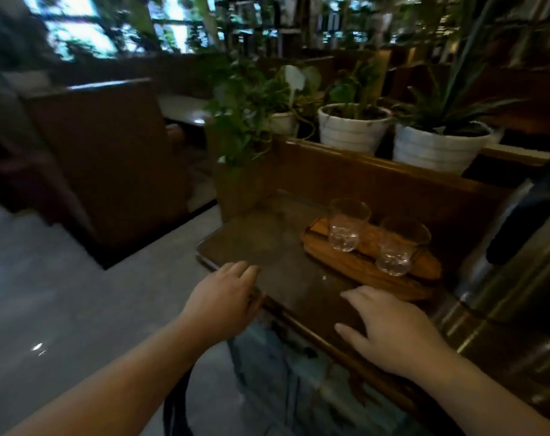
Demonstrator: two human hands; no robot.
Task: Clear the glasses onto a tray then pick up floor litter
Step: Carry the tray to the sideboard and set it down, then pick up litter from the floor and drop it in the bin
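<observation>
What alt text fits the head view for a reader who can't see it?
Two clear glasses, the left glass and the right glass, stand on a wooden tray on a dark table. The left hand rests open at the table's near edge and the right hand lies open on its top, neither holding anything. White potted plants line a ledge behind.
</observation>
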